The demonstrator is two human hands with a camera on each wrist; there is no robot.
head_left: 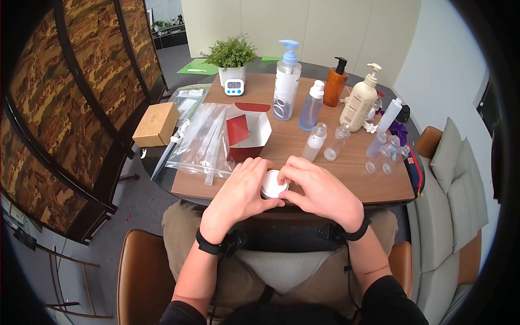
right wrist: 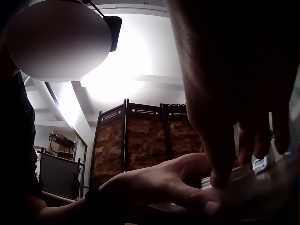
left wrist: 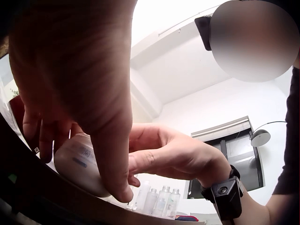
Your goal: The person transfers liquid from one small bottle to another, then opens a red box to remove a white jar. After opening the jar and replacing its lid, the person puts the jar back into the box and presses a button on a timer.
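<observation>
A small round cream jar (head_left: pixel 272 187) with a white top is between my hands over the table's near edge. My left hand (head_left: pixel 238 187) grips it round the side, fingers beyond it and thumb in front. At its rim, the thumb and curled fingers of my right hand (head_left: pixel 320 190) pinch the top part. The left wrist view shows the rounded body of the jar (left wrist: pixel 77 164) with printing on its side. White ridges like screw threads show on the jar (right wrist: pixel 205 182) in the right wrist view, beside the right thumb.
An open red and white box (head_left: pixel 248 132) lies just beyond my hands. To its left are clear plastic bags (head_left: pixel 203 141) and a brown carton (head_left: pixel 156 124). Pump bottles (head_left: pixel 287 81) and several clear bottles (head_left: pixel 314 142) stand right of centre, with a timer (head_left: pixel 234 87) and plant (head_left: pixel 230 54) behind.
</observation>
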